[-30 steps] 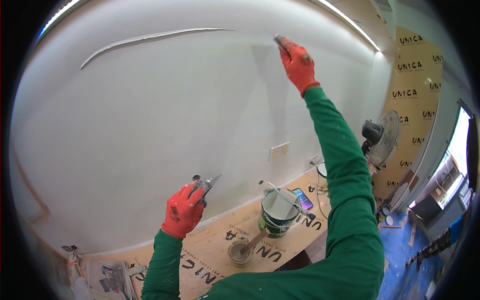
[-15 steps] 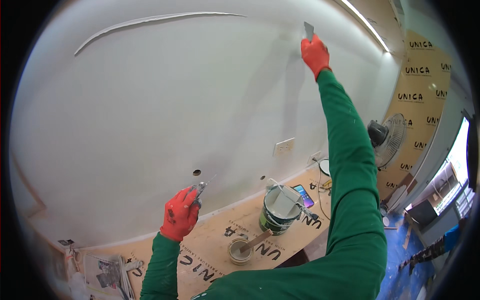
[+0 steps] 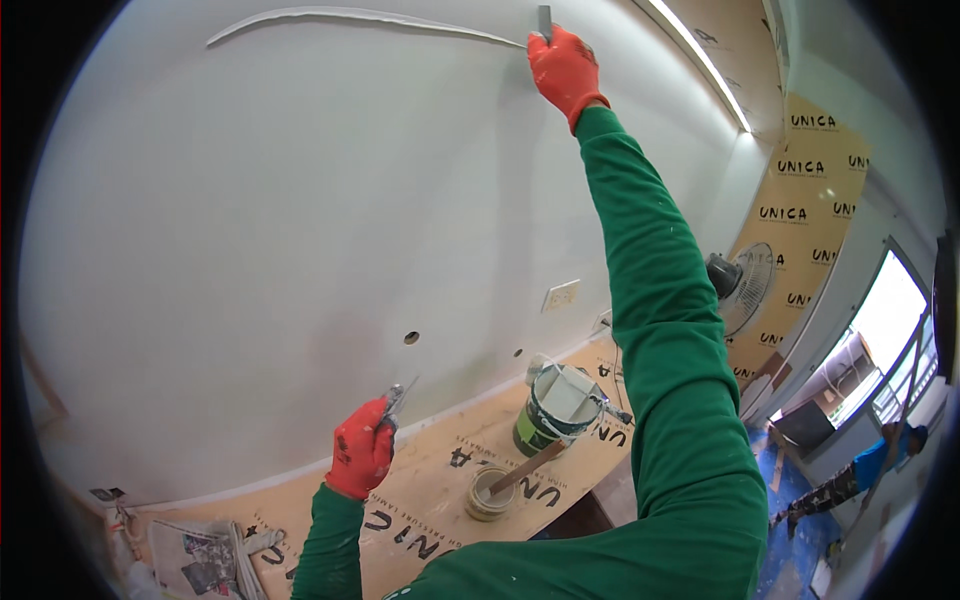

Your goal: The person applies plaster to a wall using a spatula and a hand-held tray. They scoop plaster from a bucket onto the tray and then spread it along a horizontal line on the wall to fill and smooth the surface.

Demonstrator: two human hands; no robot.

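High on the wall, my right hand [image 3: 565,72] in a red glove grips a putty knife [image 3: 545,22], its grey blade pointing up. The blade is just right of the right end of a long white strip [image 3: 350,14] on the pale wall [image 3: 300,190]; whether it touches the wall I cannot tell. Lower left, my left hand [image 3: 360,448], also red-gloved, is closed around a smeared hand tool [image 3: 393,402] with a thin blade seen edge-on. That hand is above the covered counter, in front of the wall.
On the brown-covered counter [image 3: 420,500] stand a bucket [image 3: 530,425] of pale material and a small tub [image 3: 485,500] with a wooden stick [image 3: 528,467]. Newspaper [image 3: 195,560] lies lower left. A fan [image 3: 745,285] and another person [image 3: 870,470] are at the right.
My right hand has moved left with the putty knife, to the strip's right end. My left hand keeps its tool in about the same place. The view has shifted, and the phone is out of sight.
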